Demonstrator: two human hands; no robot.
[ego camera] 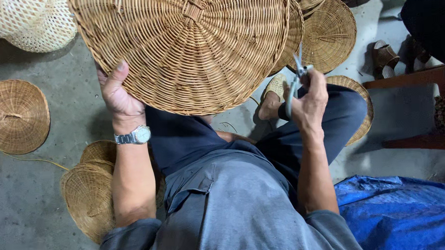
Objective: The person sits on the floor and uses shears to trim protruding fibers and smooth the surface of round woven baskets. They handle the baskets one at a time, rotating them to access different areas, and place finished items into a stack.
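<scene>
A large round woven rattan tray (190, 47) is held up in front of me, its underside toward the camera. My left hand (117, 91) grips its lower left rim, thumb on the weave; a metal wristwatch sits on that wrist. My right hand (308, 100) is closed around grey-handled pliers (296, 80), whose tips point up at the tray's right edge. My crossed legs in dark trousers lie below.
More woven rattan discs lie around: one (16, 116) at left, two stacked (89, 191) by my left elbow, several (328, 35) behind the tray. Pale woven baskets (29, 21) sit top left. A blue tarp (403, 215) is lower right; sandals (384, 57) and wooden furniture stand right.
</scene>
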